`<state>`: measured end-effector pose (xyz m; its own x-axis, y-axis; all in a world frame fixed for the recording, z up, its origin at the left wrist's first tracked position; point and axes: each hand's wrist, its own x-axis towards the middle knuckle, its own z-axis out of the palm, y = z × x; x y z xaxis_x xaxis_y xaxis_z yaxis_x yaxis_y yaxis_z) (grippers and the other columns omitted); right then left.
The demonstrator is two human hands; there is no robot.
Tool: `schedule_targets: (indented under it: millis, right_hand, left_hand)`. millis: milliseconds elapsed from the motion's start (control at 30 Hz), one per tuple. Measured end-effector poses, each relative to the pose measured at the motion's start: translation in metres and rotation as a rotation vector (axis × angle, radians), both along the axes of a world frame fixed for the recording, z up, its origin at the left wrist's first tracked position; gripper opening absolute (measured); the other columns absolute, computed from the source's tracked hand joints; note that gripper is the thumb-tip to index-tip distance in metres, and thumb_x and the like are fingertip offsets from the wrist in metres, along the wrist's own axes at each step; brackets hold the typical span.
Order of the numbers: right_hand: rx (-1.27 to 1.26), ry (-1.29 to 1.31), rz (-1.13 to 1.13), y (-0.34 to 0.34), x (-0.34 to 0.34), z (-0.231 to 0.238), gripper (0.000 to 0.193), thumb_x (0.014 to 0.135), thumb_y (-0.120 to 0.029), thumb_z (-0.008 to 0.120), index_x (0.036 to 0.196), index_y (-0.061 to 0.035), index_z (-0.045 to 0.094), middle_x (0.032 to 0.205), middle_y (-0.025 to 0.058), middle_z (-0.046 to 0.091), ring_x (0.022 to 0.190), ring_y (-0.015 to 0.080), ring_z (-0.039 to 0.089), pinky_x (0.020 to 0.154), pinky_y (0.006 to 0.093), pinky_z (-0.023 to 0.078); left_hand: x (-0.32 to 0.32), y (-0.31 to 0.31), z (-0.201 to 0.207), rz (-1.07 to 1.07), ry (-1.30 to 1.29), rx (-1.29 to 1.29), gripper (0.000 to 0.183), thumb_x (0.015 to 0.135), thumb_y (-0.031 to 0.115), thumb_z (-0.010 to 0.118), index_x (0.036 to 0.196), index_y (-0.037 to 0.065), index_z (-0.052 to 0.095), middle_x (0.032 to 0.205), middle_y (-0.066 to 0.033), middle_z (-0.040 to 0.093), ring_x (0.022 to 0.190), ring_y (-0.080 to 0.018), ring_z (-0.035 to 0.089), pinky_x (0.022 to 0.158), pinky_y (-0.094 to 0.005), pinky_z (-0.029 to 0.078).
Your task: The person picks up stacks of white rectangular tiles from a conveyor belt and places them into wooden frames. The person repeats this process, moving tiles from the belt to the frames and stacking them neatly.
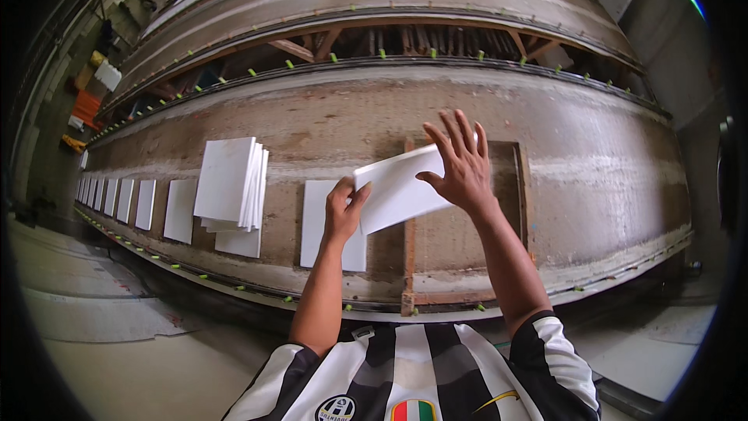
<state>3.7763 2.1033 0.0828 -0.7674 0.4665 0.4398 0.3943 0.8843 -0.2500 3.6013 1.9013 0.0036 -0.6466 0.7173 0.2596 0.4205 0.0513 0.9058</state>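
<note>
The left hand (344, 209) is pinching the lower left edge of a white tile (397, 187), thumb on top, while the right hand (461, 165) is lying spread-fingered on its right end. The tile is hovering tilted above the concrete counter (592, 179), beside a laid tile (318, 222) and a tile stack (227, 183).

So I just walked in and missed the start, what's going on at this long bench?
A person holds a white tile above the long dusty bench, left hand gripping its lower corner, right hand spread flat against its far side. Below lies a single tile; a stack of white tiles sits to the left, with a row of tiles laid out beyond it.
</note>
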Motion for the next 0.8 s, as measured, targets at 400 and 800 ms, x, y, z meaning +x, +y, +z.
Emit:
schedule_targets:
  millis: [400, 800]
  right_hand:
    - [-0.725, 0.444, -0.473, 0.064, 0.148, -0.118, 0.05, 0.094, -0.018, 0.069, 0.142, -0.0167, 0.054, 0.123, 0.0214, 0.068, 0.113, 0.0395, 0.067, 0.093, 0.0435, 0.052]
    - [-0.935, 0.277, -0.654, 0.033, 0.16, -0.243, 0.056, 0.098, -0.024, 0.066, 0.15, -0.0209, 0.048, 0.133, 0.0231, 0.064, 0.122, 0.0416, 0.061, 0.102, 0.0448, 0.048]
  left_hand:
    - [0.092, 0.072, -0.062, 0.242, -0.119, -0.189, 0.06, 0.093, 0.043, 0.074, 0.133, 0.0, 0.061, 0.129, -0.0188, 0.065, 0.112, -0.0292, 0.062, 0.096, -0.0425, 0.05]
    - [0.148, 0.015, -0.17, 0.202, 0.031, -0.547, 0.083, 0.087, 0.047, 0.078, 0.149, 0.003, 0.045, 0.122, -0.0213, 0.047, 0.114, -0.0395, 0.054, 0.096, -0.0476, 0.049]
